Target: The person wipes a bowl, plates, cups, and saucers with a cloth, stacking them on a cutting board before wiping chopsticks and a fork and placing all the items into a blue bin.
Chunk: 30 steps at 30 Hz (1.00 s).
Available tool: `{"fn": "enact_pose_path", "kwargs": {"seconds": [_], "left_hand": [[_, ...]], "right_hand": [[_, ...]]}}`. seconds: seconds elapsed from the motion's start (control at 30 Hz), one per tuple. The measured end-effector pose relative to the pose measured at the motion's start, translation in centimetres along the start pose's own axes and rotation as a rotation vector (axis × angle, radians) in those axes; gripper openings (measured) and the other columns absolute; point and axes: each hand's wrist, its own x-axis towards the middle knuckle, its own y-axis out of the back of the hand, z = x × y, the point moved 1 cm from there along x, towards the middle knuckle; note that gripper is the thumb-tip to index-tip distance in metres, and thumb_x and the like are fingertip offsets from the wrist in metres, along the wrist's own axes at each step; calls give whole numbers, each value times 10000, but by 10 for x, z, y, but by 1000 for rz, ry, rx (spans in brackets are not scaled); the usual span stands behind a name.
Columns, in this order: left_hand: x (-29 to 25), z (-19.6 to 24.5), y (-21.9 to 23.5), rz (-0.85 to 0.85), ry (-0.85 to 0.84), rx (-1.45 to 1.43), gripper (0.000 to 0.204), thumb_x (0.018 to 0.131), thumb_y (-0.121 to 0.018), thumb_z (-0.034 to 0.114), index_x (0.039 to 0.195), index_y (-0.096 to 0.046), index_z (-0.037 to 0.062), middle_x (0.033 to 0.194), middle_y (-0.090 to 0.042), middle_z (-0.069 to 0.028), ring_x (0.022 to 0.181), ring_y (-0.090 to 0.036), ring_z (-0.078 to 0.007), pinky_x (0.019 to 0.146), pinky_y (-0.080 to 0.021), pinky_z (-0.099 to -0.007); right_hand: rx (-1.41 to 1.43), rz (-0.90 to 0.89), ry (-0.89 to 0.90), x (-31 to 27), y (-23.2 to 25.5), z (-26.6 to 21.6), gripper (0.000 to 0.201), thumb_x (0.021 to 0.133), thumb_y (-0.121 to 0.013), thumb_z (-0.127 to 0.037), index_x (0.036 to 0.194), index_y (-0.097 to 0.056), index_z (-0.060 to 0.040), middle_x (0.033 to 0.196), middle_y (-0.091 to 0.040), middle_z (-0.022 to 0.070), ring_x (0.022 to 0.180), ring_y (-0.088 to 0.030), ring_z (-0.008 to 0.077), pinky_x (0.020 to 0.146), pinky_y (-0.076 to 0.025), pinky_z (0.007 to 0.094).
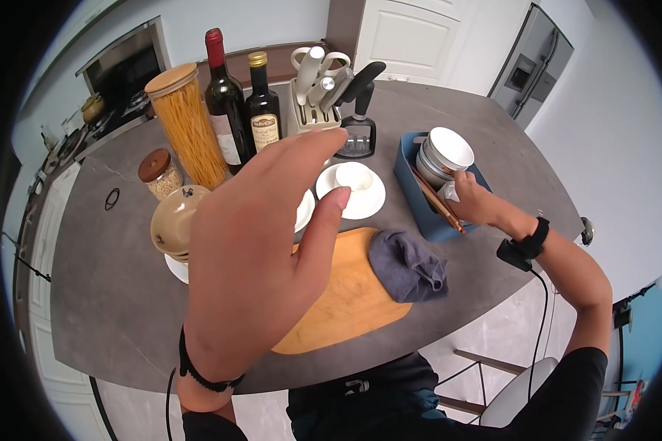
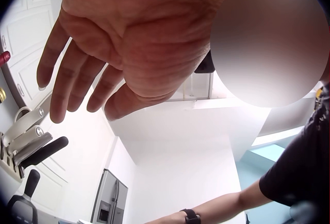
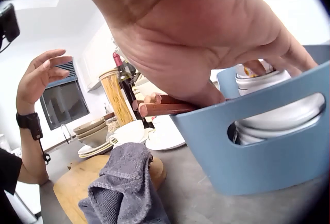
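My left hand (image 1: 261, 250) is raised above the table, thumb apart from loosely bent fingers, with nothing in it. In the left wrist view the palm (image 2: 139, 38) faces the camera. My right hand (image 1: 478, 200) reaches into a blue basket (image 1: 419, 206), its fingers among the dishes at the near side. Inside are stacked white bowls (image 1: 449, 151), a small white piece (image 1: 447, 191) at the fingers, and brown wooden chopsticks (image 3: 160, 106) that stick out over the rim. The right thumb is hidden behind the basket wall, and I cannot tell whether the fingers grip anything.
A grey cloth (image 1: 408, 264) lies on a wooden board (image 1: 346, 294). Behind are a white cup (image 1: 353, 176) on a saucer, a knife block (image 1: 312, 110), two bottles (image 1: 263, 110), a spaghetti jar (image 1: 187, 125) and a lidded jar (image 1: 160, 175). Beige bowls (image 1: 173, 224) stand at left.
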Motion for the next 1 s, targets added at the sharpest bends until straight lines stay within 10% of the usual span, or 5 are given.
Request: {"fn": "enact_pose_path", "kwargs": {"seconds": [0.73,0.9,1.0], "left_hand": [[-6,9,31,47,-30,-71,368,885,-718,44,1251,-686,37,1108,-737,-174,923,-719,-294,806,-548,-366],[-6,9,35,62,-17,-90,358,888,-718,51,1244,-686,35,1100,-737,-171,915,-722,-294,789,-555,-369],[-4,8,36,26,14,-107,356,895,-714,62,1248,-684,35,1087,-737,-168,907,-725,-287,775,-556,-363]], "right_hand": [[-157,43,-389,23,-32,19,1219,617,-923,-559,1356,-311,193,1343,-473,332,1312,-480,484,1039,-479,466],[134,-278,-171,-9,43,-15,761,853,-748,-313,1391,-448,133,1348,-582,306,1272,-573,370,1067,-468,438],[294,-137,-37,-9,66,1,609,876,-682,-162,1375,-492,132,1294,-631,262,1196,-618,292,1025,-502,408]]}}
